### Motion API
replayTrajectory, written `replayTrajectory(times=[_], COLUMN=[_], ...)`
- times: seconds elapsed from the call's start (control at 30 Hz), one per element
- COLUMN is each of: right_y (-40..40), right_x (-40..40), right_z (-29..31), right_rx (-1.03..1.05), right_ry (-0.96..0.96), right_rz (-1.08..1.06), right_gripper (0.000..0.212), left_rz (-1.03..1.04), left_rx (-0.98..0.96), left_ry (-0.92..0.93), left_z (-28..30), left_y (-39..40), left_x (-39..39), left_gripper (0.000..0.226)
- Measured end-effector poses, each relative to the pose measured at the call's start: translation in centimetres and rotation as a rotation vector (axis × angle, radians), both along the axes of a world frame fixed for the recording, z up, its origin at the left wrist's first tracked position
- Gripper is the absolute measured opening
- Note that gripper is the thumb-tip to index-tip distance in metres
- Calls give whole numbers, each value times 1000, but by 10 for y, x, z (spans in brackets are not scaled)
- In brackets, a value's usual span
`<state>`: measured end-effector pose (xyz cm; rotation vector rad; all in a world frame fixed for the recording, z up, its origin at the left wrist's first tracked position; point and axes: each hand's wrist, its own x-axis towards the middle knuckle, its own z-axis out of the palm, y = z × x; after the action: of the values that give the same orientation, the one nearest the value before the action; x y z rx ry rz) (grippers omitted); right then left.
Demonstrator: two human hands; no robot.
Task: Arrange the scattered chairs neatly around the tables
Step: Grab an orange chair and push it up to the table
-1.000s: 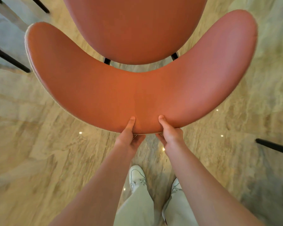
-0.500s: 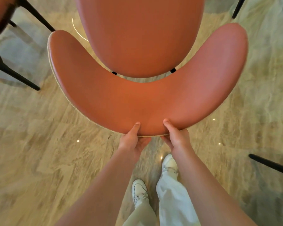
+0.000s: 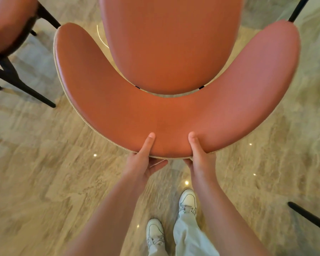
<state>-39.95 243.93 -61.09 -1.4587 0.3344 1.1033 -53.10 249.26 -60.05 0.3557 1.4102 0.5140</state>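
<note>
Two hands held the curved backrest [image 3: 174, 122] of an orange leather chair at its middle, near the lower centre of the head view. That backrest swept in a wide crescent, its two ends reaching up toward the left and right of the frame, with a pale woven trim [image 3: 63, 84] showing along its outer edge. Inside the crescent lay the rounded seat [image 3: 170, 43] of the same chair, separated from the backrest by a narrow gap where small black brackets showed. The left hand [image 3: 143, 161] gripped the backrest's rim with its thumb pressed flat on the leather and its fingers curled under the edge. The right hand [image 3: 199, 157] gripped just beside it in the same way, thumb on top and fingers tucked beneath, mostly hidden. The two thumbs were near each other but apart. Both bare forearms ran down to the bottom of the frame. Between them stood two white sneakers [image 3: 187, 202] and pale trouser legs on a glossy beige marble floor [image 3: 44, 172] dotted with small light reflections. At upper left sat another orange chair [image 3: 7, 23] on black legs, close to the held chair's left end. One black leg [image 3: 310, 217] lay across the floor at lower right, and another [image 3: 298, 9] stood at upper right.
</note>
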Motion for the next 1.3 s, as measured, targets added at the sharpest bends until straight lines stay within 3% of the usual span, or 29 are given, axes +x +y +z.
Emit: replayTrajectory(times=[0.2, 0.37, 0.63, 1.0, 1.3], right_y=[44, 75, 108, 144, 197], right_x=[19, 30, 37, 51, 73], right_z=[16, 30, 47, 75, 100], right_rx=[-45, -126, -172, -146, -132], right_ry=[-55, -63, -73, -93, -134], right_rz=[-35, -78, -133, -140, -129], right_gripper=[63, 62, 64, 59, 41], left_rz=[4, 119, 139, 127, 85], left_rx=[103, 130, 118, 91, 70], left_ry=[30, 75, 103, 98, 53], left_z=[22, 35, 49, 72, 91], left_y=[41, 66, 93, 129, 184], left_x=[24, 45, 61, 76, 96], left_gripper=[47, 42, 39, 41, 39])
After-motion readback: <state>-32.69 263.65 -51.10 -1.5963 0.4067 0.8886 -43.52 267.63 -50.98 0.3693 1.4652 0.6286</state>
